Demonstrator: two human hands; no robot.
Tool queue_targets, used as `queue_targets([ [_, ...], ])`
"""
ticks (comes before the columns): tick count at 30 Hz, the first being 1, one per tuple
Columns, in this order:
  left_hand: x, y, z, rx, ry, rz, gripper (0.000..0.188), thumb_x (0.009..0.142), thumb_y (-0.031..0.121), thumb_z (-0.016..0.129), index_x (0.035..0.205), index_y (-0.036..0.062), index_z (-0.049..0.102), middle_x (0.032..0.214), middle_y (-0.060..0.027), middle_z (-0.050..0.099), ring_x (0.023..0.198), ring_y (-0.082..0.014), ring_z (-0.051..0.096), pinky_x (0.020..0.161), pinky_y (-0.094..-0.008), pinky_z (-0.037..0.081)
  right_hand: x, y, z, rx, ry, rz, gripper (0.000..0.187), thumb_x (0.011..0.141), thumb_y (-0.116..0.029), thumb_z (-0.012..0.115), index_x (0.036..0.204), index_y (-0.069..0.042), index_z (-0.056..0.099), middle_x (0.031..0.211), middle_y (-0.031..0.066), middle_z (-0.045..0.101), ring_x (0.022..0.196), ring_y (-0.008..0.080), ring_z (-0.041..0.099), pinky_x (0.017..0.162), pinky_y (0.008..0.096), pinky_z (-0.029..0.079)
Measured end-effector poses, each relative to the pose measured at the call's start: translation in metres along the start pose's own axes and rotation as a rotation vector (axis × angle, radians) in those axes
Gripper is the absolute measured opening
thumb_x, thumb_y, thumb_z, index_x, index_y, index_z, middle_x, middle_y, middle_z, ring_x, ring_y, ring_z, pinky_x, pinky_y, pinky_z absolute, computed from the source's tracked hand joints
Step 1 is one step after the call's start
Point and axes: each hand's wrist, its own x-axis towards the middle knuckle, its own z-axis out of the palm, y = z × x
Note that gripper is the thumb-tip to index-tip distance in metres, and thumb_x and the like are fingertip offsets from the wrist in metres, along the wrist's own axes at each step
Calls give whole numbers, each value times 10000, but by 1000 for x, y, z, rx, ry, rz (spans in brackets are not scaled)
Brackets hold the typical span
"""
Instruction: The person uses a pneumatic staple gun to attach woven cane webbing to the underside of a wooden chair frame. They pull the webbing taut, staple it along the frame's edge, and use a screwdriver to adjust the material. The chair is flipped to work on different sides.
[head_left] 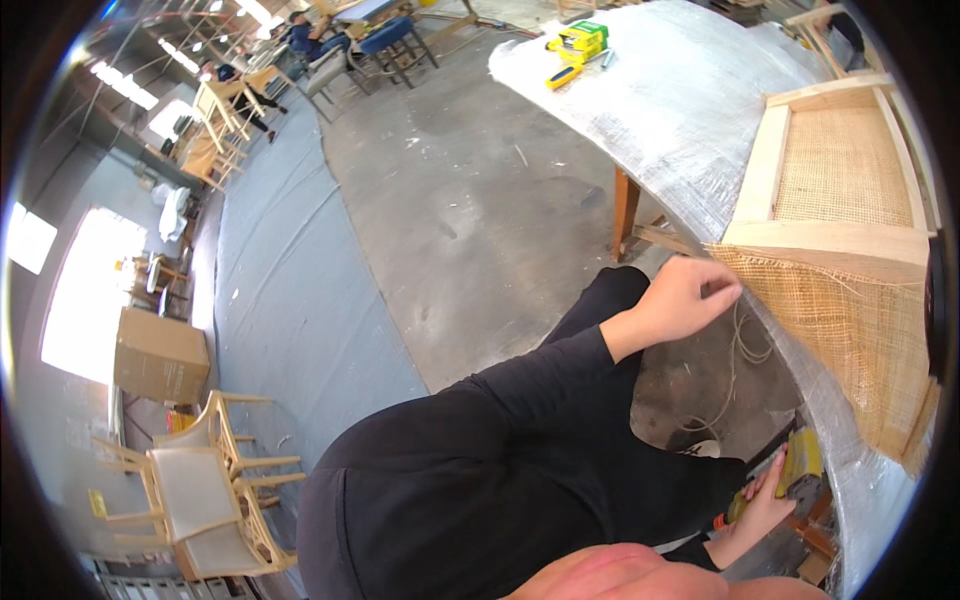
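My left hand (690,298) is beside the loose near edge of a woven cane sheet (825,325). Its fingers curl toward the thumb in a pinch; anything between the fingertips is too small to make out. The cane sheet hangs from a pale wooden frame (825,238), which has more cane webbing (838,165) stretched inside it. Low at the right, my right hand (762,512) grips a yellow-and-black staple gun (801,462) below the table edge. Part of the tool is hidden by the hand.
The frame lies on a plastic-wrapped table (670,90). A yellow-green box (583,42) and a yellow utility knife (563,77) lie at its far end. A thin cord (735,370) trails on the floor. Wooden chairs (195,485) and a cardboard box (160,355) stand left; people sit far off.
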Motion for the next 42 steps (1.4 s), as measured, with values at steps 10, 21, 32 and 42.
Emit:
queue_targets([
  [10, -40, 13, -24, 279, -58, 92, 179, 921, 214, 744, 969, 46, 787, 833, -119, 762, 743, -233, 732, 710, -352, 572, 6, 46, -99, -47, 178, -2, 365, 1056, -260, 664, 1347, -39, 666, 646, -67, 366, 526, 35, 327, 487, 231, 297],
  [21, 89, 53, 55, 467, 3, 689, 952, 724, 149, 884, 1540, 31, 408, 1430, -261, 542, 1302, -431, 537, 1115, -505, 433, -34, -26, -23, 39, 420, -93, 217, 984, -245, 761, 941, -50, 676, 643, -35, 532, 533, 67, 497, 512, 255, 376],
  [32, 94, 16, 78, 529, 131, 619, 1095, 677, 308, 962, 1591, 174, 375, 1390, -213, 566, 1237, -409, 577, 1060, -515, 453, 5, -56, 85, 137, 260, -309, 245, 953, -87, 773, 1140, 55, 699, 1008, 64, 740, 860, 92, 650, 768, 268, 506],
  [42, 95, 4, 70, 572, 117, 567, 1087, 652, 286, 974, 1574, 144, 415, 1375, -187, 566, 1225, -394, 575, 1043, -517, 446, 36, -51, 112, -18, 386, -455, 251, 930, -40, 778, 1146, 63, 703, 1075, 91, 763, 961, 112, 700, 825, 274, 530],
])
